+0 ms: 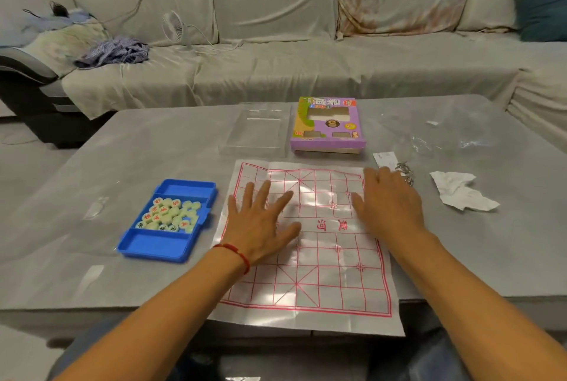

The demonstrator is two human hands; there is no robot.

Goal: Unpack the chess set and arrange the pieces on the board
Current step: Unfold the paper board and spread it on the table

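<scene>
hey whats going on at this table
A person is setting up a chess set. Both hands, the left hand and right hand, press flat on the creased paper board, smoothing it. The pieces all sit in the blue tray beside it; none are on the board yet.

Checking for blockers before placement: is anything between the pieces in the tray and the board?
Nothing visible but the hands. The pieces lie uncovered in the blue tray, beside the board. Left hand and right hand press flat on its far half.
</scene>
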